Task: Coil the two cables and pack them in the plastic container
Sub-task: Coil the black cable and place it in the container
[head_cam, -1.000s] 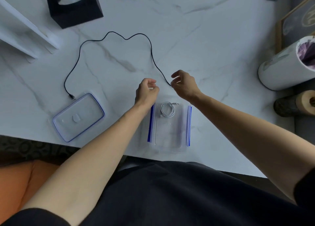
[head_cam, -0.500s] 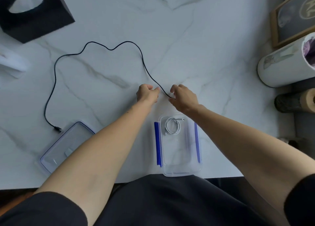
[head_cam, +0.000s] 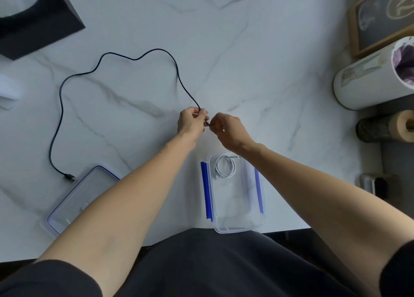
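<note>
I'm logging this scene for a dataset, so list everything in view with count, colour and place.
black cable: 1, black, looping over table's left half
white cable: 1, white, coiled inside container
plastic container: 1, clear with blue clips, near edge
lid: 1, clear, blue-rimmed, lower left
tissue box: 1, black, top left
cylinder: 1, white, right
marble table: 1, white
left hand: 1, pinching black cable
right hand: 1, pinching cable's end
</note>
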